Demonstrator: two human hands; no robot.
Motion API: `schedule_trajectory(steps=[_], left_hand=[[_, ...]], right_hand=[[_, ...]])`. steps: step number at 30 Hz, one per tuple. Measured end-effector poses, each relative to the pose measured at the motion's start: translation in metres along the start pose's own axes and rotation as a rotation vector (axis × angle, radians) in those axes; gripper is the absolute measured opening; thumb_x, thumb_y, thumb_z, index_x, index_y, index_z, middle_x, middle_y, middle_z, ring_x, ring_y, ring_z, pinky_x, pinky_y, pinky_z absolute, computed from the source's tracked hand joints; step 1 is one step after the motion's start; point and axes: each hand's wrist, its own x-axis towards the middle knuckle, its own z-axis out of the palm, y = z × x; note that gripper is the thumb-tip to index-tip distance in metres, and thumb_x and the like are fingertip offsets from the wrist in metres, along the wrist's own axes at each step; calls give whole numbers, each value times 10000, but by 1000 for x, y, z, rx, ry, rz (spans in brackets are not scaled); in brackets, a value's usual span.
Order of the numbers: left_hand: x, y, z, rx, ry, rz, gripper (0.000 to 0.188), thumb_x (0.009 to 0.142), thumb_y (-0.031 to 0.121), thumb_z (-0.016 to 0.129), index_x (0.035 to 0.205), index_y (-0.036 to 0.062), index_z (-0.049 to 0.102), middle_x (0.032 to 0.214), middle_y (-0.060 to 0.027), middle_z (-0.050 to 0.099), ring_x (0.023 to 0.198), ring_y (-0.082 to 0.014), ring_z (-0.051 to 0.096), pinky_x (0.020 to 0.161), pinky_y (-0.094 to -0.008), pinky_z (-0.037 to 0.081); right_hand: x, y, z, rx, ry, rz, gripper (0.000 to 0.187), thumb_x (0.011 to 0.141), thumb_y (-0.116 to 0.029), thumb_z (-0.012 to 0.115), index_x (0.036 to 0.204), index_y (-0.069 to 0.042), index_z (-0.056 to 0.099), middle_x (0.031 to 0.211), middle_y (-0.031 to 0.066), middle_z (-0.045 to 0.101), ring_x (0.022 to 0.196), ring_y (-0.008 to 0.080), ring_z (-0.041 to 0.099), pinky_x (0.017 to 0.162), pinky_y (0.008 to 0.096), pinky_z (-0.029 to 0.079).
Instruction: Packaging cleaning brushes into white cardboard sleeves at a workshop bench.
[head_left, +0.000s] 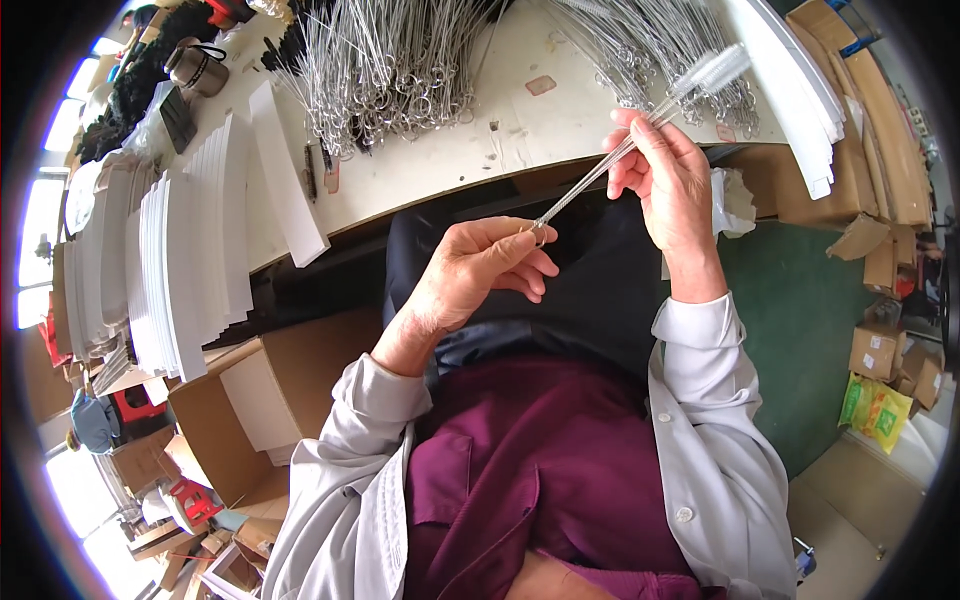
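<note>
Between my two hands runs a small bundle of thin wire brushes (590, 180), tilted up to the right, with white bristles at the far end and wire loops at the near end. My left hand (490, 258) pinches the looped ends. Thumb and fingers of my right hand (662, 175) close round the wire stems just below the bristles. On the table beyond lies a big heap of similar looped wire brushes (390, 70). A second pile of brushes (640, 50) lies behind my right hand, partly covered by the held bristles.
Folded white card strips (190, 250) stand in rows at the left, with one long white box (285, 175) beside them. More white strips (790, 90) lie at the table's right. An open cardboard box (235, 420) sits lower left. A metal flask (196, 68) stands far left.
</note>
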Motion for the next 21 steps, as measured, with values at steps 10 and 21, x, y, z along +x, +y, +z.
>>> schedule_trajectory(steps=[10,21], left_hand=[[9,-11,-5,-284,220,177,294,1054,225,622,1182,-32,683,922,-138,740,794,-230,720,776,-387,609],[22,-31,-15,-727,-23,167,202,1085,217,535,1110,37,624,895,-102,717,810,-225,684,832,-420,566]], right_hand=[[-4,7,9,30,204,2,300,1075,-225,587,1174,51,648,970,133,691,702,193,700,610,339,602],[-19,21,13,141,196,-89,280,1085,-229,574,1126,40,639,971,148,677,695,201,694,614,346,609]])
